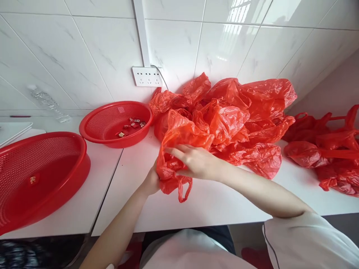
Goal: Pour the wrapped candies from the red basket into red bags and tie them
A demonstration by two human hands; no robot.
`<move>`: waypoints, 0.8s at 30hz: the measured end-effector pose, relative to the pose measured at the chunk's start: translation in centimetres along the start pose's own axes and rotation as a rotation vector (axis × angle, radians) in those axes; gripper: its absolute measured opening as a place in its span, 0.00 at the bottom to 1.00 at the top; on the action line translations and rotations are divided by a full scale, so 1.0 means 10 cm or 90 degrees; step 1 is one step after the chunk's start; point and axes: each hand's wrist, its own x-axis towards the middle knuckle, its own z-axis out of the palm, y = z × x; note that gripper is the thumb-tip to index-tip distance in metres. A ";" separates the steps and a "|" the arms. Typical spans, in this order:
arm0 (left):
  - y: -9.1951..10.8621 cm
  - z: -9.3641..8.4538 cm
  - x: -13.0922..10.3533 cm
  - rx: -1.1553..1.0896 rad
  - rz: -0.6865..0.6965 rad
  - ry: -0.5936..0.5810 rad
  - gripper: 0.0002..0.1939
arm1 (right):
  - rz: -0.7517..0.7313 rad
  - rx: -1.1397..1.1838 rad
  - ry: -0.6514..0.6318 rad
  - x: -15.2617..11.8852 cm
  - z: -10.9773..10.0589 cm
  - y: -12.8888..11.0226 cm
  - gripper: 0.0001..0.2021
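Observation:
A crumpled red plastic bag (174, 164) is held near the middle of the white table, its opening towards me and a handle loop hanging down. My left hand (153, 181) grips the bag's left side, with its fingers mostly hidden behind the plastic. At the bag's opening is my right hand (198, 160), its fingers apart and reaching in against the plastic. What lies inside the bag cannot be made out. Right behind it, a large pile of red plastic bags (232, 116) leans towards the wall.
Left of the pile, a red basket (106, 141) holds several small wrapped pieces. Another red basket (81, 164) with one small piece stands at the far left. A clear bottle (49, 101), a wall socket (148, 76) and more red bags (336, 149) at right are visible.

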 end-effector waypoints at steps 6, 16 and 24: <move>0.04 -0.17 -0.05 0.348 0.074 -0.073 0.18 | 0.056 0.177 0.016 -0.01 -0.60 0.26 0.02; 0.29 -0.36 -0.03 0.497 0.094 -0.018 0.39 | 0.332 0.388 0.635 -0.03 -1.53 0.91 0.10; 0.33 0.44 -0.58 0.885 0.312 -0.350 0.12 | -0.062 0.346 -0.272 -0.67 -0.41 0.07 0.08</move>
